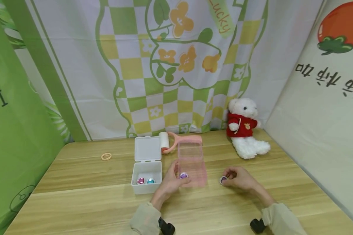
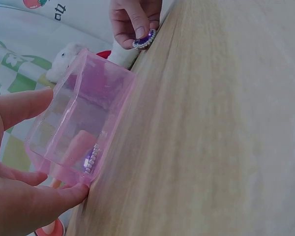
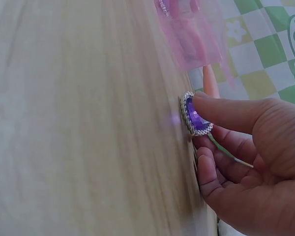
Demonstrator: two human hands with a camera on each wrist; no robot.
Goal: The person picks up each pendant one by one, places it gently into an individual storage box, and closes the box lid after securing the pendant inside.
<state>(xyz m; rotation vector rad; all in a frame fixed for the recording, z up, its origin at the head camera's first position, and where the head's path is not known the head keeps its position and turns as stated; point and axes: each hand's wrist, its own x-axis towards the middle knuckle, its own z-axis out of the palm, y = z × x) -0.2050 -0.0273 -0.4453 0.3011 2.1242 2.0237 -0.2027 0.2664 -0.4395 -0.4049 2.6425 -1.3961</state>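
In the head view my right hand [image 1: 239, 179] pinches a purple gem [image 1: 223, 180] just above or at the table; the right wrist view shows the gem's [image 3: 195, 115] silvery beaded rim between thumb and fingers. My left hand [image 1: 171, 181] holds the left end of a clear pink box [image 1: 198, 178], thumb and fingers at its corners. The box's lid [image 1: 190, 150] stands open towards the back. Another purple gem [image 2: 91, 160] lies inside, near the left hand. Left of that hand, an open white box [image 1: 147, 188] contains a pink gem [image 1: 140, 180] and a blue gem [image 1: 150, 181].
Behind the boxes lies a lint roller [image 1: 164, 141] with a pink handle. A small pale orange ring [image 1: 106, 156] is on the table's left side. A white plush bear [image 1: 244, 127] in a red top sits at the back right. Patterned curtains [image 1: 182, 107] border the wooden table [image 1: 100, 209].
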